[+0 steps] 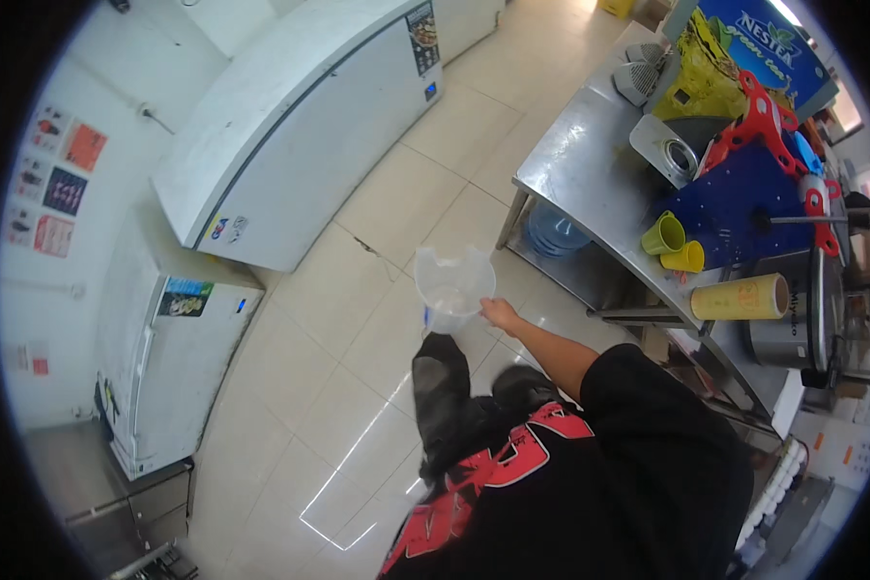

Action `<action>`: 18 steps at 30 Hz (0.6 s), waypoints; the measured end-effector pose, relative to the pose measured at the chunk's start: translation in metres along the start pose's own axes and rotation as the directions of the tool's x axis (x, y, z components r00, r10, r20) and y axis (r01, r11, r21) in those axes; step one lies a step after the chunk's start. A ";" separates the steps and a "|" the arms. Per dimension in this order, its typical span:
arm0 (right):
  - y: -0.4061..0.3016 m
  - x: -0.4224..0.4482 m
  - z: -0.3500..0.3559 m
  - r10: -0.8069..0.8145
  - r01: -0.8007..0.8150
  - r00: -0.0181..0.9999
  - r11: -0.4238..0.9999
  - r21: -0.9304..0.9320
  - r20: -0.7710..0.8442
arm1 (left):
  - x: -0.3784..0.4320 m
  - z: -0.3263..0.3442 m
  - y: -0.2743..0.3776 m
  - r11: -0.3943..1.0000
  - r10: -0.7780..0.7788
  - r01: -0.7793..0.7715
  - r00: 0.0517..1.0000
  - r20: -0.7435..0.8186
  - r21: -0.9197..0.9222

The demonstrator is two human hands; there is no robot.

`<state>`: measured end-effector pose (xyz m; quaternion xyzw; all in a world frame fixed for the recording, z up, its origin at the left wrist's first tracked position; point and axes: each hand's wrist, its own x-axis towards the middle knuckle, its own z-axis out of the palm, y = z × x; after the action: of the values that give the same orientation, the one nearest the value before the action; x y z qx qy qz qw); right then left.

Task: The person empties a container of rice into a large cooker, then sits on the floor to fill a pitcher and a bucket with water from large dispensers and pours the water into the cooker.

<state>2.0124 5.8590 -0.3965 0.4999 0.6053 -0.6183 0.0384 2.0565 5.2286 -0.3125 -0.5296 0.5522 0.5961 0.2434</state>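
My right hand [501, 316] grips the edge of a translucent plastic container [446, 284], low in front of my legs. Its wide mouth faces up towards me, and nothing can be made out inside. Whether the fingers hold a handle or the wall itself is hard to tell. The tiled floor [377, 304] shows beyond and around it. My left hand is out of view.
To the right stands a steel table [587, 138] with a green cup [663, 233], a yellow cup [685, 257], a yellow cylinder [739, 297] and a Nestea-branded box [768, 51]. A large water bottle [554, 230] sits on its lower shelf. White chest freezers [319, 159] line the left wall.
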 end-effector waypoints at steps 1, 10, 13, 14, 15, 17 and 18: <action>-0.020 0.012 -0.001 0.042 -0.042 0.999 0.998 0.036 -0.007 | 0.014 0.022 0.031 0.999 0.011 -0.011 1.000 0.004 0.030; -0.157 0.124 -0.030 0.102 -0.032 0.947 0.973 0.229 -0.305 | 0.115 0.365 0.322 0.928 0.152 -0.220 0.960 0.234 0.301; -0.170 0.176 -0.053 0.140 -0.024 0.914 0.955 0.294 -0.381 | 0.114 0.553 0.354 0.848 0.162 -0.326 0.910 0.381 0.419; -0.178 0.194 -0.054 0.144 -0.013 0.907 0.948 0.318 -0.395 | 0.114 0.604 0.368 0.831 0.201 -0.382 0.884 0.423 0.405; -0.184 0.209 -0.055 0.153 -0.014 0.909 0.941 0.339 -0.388 | 0.111 0.654 0.380 0.801 0.178 -0.386 0.883 0.435 0.457; -0.197 0.243 -0.072 0.208 -0.013 0.878 0.911 0.413 -0.430 | 0.090 0.764 0.390 0.746 0.138 -0.404 0.872 0.470 0.530; -0.193 0.255 -0.090 0.234 -0.024 0.865 0.903 0.429 -0.444 | 0.075 0.809 0.374 0.725 0.109 -0.398 0.873 0.476 0.563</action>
<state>1.8107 6.1230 -0.4084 0.6757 0.4167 -0.5815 -0.1778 1.4120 5.8463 -0.3683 -0.1930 0.7274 0.4947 0.4347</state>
